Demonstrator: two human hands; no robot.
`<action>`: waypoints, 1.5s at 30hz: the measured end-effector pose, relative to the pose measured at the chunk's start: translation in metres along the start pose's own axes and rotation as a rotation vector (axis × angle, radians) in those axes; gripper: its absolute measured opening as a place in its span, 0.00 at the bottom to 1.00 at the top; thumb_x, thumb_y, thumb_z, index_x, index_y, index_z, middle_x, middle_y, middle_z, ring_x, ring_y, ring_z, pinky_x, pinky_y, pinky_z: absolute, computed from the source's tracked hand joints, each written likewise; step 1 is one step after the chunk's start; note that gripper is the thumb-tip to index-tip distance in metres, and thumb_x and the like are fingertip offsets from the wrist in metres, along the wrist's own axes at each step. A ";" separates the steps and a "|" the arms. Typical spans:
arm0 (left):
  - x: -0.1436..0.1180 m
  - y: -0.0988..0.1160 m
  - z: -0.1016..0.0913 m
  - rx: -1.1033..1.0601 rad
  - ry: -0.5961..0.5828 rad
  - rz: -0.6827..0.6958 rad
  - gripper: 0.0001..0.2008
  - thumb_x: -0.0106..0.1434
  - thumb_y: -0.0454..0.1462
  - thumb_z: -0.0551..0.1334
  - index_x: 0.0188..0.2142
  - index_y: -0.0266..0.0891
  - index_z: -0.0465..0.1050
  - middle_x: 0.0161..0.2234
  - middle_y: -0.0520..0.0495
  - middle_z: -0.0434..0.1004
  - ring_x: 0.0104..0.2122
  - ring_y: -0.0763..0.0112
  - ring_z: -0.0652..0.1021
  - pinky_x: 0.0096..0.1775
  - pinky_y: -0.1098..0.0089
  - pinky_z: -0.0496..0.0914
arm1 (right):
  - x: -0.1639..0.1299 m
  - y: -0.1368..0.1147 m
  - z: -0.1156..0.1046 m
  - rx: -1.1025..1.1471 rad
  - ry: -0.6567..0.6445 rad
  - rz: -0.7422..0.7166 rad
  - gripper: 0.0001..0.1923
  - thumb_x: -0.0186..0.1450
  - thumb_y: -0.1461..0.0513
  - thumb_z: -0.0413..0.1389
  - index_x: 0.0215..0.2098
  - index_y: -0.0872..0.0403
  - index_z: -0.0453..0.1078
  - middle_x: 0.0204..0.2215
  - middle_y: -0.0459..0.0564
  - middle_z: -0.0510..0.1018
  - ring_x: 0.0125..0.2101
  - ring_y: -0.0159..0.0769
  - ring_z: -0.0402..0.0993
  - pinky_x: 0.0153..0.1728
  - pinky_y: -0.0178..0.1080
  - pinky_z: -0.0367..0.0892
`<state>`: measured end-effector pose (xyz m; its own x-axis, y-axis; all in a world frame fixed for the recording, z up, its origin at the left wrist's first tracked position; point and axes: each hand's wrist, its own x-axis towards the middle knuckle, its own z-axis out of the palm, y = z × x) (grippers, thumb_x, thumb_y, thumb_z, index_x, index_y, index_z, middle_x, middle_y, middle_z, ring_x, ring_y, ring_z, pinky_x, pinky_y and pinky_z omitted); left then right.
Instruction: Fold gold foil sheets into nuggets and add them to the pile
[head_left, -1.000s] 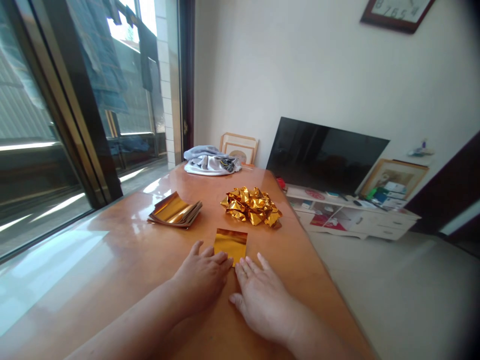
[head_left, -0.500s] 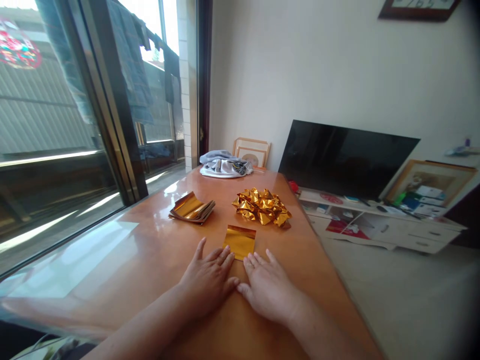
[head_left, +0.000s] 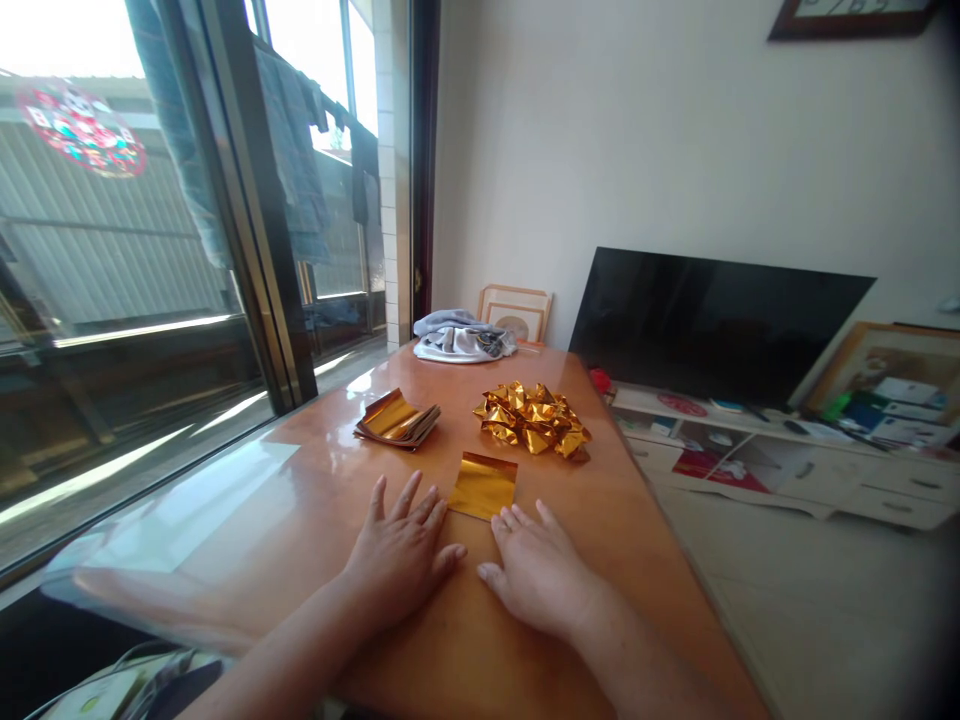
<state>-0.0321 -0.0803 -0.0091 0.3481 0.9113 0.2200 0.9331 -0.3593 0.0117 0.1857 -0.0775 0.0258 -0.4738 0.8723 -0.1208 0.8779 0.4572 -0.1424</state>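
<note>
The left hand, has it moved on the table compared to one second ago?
Yes. The left hand has slid toward the person, away from the single gold sheet; its fingertips overlapped the sheet's near edge before, now they lie beside it.

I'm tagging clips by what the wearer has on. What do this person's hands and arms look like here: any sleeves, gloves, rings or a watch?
Both arms are bare as far as the picture shows: no sleeves and no gloves. The left hand and the right hand show no rings, and neither wrist carries a watch or band. The nails look short and unpainted, though they are small in this view.
</note>
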 end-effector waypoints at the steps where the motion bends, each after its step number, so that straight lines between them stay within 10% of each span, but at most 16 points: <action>1: 0.000 0.000 -0.002 0.016 0.007 -0.017 0.34 0.70 0.59 0.47 0.62 0.41 0.70 0.66 0.38 0.65 0.70 0.44 0.53 0.66 0.35 0.34 | 0.000 0.000 0.000 0.001 0.002 0.000 0.38 0.70 0.48 0.47 0.68 0.65 0.59 0.66 0.68 0.62 0.68 0.53 0.54 0.69 0.58 0.37; 6: 0.008 0.013 -0.019 0.029 0.091 -0.059 0.26 0.74 0.49 0.47 0.58 0.36 0.73 0.65 0.34 0.66 0.69 0.49 0.58 0.67 0.39 0.39 | 0.001 0.001 0.001 0.012 0.022 -0.009 0.37 0.69 0.48 0.48 0.68 0.65 0.61 0.66 0.68 0.63 0.68 0.53 0.55 0.69 0.58 0.37; 11: 0.024 0.030 -0.016 -0.132 -0.005 0.216 0.24 0.76 0.45 0.45 0.66 0.43 0.63 0.68 0.42 0.63 0.69 0.62 0.60 0.69 0.50 0.48 | 0.001 0.002 0.001 0.038 0.039 -0.015 0.34 0.71 0.48 0.45 0.67 0.61 0.63 0.65 0.64 0.65 0.67 0.53 0.56 0.68 0.59 0.39; 20: 0.018 0.012 0.000 -0.160 -0.092 0.158 0.26 0.75 0.50 0.44 0.66 0.44 0.62 0.67 0.39 0.63 0.68 0.60 0.62 0.68 0.42 0.38 | 0.000 0.005 -0.001 0.047 0.083 -0.019 0.33 0.70 0.48 0.50 0.65 0.60 0.66 0.63 0.65 0.70 0.65 0.53 0.61 0.67 0.58 0.41; 25: 0.025 0.014 -0.011 -0.176 -0.089 0.149 0.21 0.75 0.46 0.47 0.60 0.48 0.69 0.62 0.42 0.72 0.64 0.60 0.69 0.68 0.41 0.33 | 0.009 0.011 -0.004 0.035 0.174 0.017 0.18 0.71 0.53 0.50 0.47 0.53 0.77 0.44 0.56 0.82 0.49 0.47 0.75 0.58 0.49 0.60; 37: 0.026 0.009 -0.007 -0.275 -0.022 0.120 0.20 0.73 0.43 0.51 0.61 0.50 0.69 0.61 0.45 0.74 0.61 0.58 0.71 0.68 0.40 0.42 | 0.028 0.021 0.004 -0.059 0.271 0.051 0.14 0.73 0.58 0.48 0.41 0.50 0.76 0.42 0.51 0.78 0.45 0.41 0.72 0.44 0.39 0.65; 45: 0.032 -0.005 0.008 -0.580 0.296 -0.037 0.21 0.72 0.47 0.53 0.58 0.42 0.71 0.58 0.39 0.74 0.58 0.57 0.74 0.59 0.55 0.67 | 0.034 0.028 0.010 -0.083 0.448 0.110 0.16 0.76 0.61 0.43 0.39 0.51 0.72 0.40 0.50 0.78 0.43 0.39 0.73 0.42 0.38 0.62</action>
<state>-0.0250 -0.0477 -0.0104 0.2003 0.8608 0.4679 0.7154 -0.4548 0.5304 0.1933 -0.0365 0.0079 -0.3174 0.8968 0.3082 0.9324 0.3543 -0.0709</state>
